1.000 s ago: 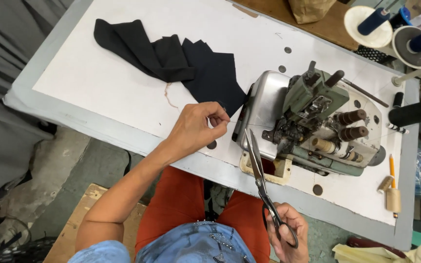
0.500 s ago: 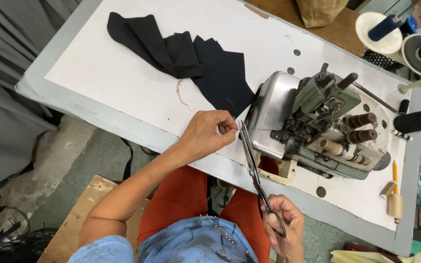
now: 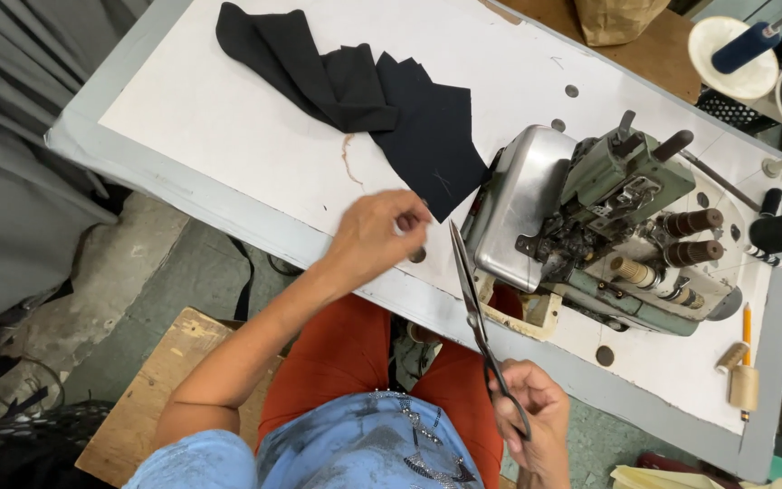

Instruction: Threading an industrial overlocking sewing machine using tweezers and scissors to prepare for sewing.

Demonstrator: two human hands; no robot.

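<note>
My right hand grips the handles of long metal scissors, whose blades point up toward the left side of the green and silver sewing machine. My left hand hovers over the table's front edge with its fingertips pinched together, just left of the blade tips and below the corner of the black fabric pieces. Whether a thread sits between those fingers is too small to tell. The fabric lies spread on the white table.
Thread cones stand on a rack at the top right. A pencil and small spools lie right of the machine. A wooden stool is under me. Grey cloth hangs at the left.
My left hand has drawn back a little to the left from the machine. The scissors stay raised in my right hand, blades near the machine's left side.
</note>
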